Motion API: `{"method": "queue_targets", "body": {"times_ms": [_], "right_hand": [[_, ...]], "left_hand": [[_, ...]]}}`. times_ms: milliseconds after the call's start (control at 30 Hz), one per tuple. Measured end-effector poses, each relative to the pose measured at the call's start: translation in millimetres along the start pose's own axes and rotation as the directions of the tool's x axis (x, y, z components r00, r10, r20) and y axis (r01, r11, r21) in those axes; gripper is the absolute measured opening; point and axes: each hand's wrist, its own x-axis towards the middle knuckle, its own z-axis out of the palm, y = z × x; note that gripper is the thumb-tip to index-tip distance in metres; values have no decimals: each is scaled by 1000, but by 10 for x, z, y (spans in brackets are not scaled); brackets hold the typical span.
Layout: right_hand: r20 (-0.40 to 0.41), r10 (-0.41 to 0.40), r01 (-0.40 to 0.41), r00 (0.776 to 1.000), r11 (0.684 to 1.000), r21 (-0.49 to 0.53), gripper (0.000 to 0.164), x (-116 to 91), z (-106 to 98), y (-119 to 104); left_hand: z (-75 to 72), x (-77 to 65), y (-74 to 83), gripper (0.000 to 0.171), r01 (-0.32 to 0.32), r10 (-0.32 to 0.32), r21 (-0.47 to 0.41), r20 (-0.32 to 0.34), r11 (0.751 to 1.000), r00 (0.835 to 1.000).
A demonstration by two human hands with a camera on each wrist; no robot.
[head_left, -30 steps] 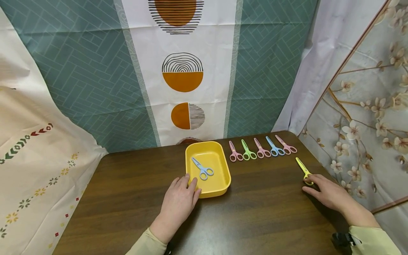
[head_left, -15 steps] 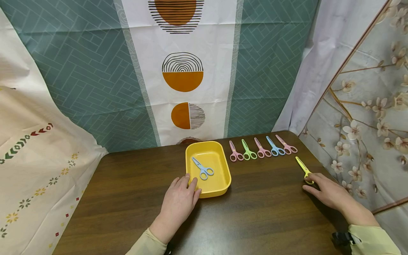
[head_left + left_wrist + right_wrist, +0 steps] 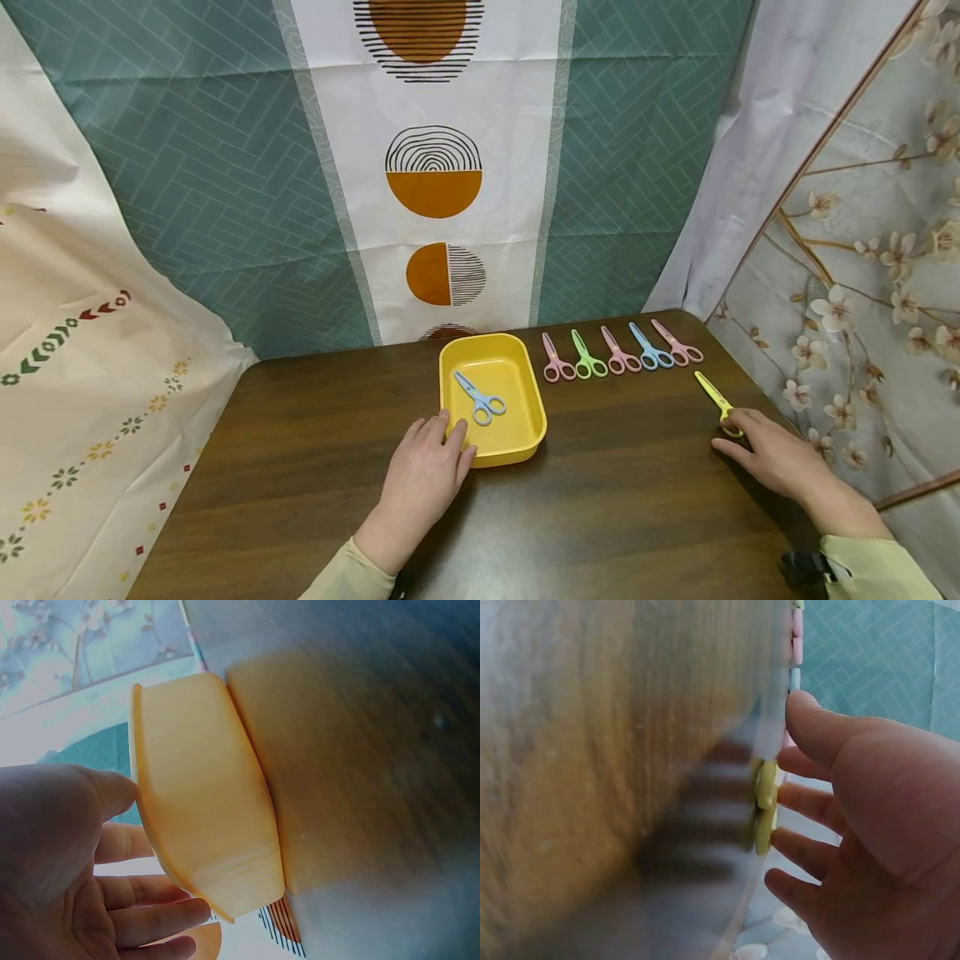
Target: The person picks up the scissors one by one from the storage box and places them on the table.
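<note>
My left hand point(image 3: 426, 471) rests at the near left corner of a yellow tray point(image 3: 531, 417), its fingertips and thumb touching the rim. The left wrist view shows the thumb against the tray wall point(image 3: 202, 780) and the fingers loosely extended. Inside the tray lies a pair of light blue scissors point(image 3: 480, 398). Far to the right, my right hand point(image 3: 772, 457) touches the handles of yellow scissors point(image 3: 711, 390) lying flat on the table, blades pointing away. In the right wrist view the fingertips lie on the yellow handles point(image 3: 766, 784), while the thumb stays apart from them.
To the right of the tray, along the table's back edge, several scissors lie in a row: pink point(image 3: 557, 367), green point(image 3: 587, 360), pink point(image 3: 619, 354), blue point(image 3: 651, 352) and pink point(image 3: 677, 346). Patterned cloths point(image 3: 285, 208) hang around the dark wooden table point(image 3: 322, 433).
The view has shifted very slightly. Both hands, the tray and all the scissors keep their places.
</note>
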Motion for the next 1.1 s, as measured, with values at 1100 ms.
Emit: {"method": "queue_targets", "body": {"times_ms": [1100], "right_hand": [[-145, -299, 288, 943, 953, -91, 72, 130, 155, -1106]], "left_hand": [[-3, 8, 7, 41, 5, -6, 14, 22, 1000, 1000]]}}
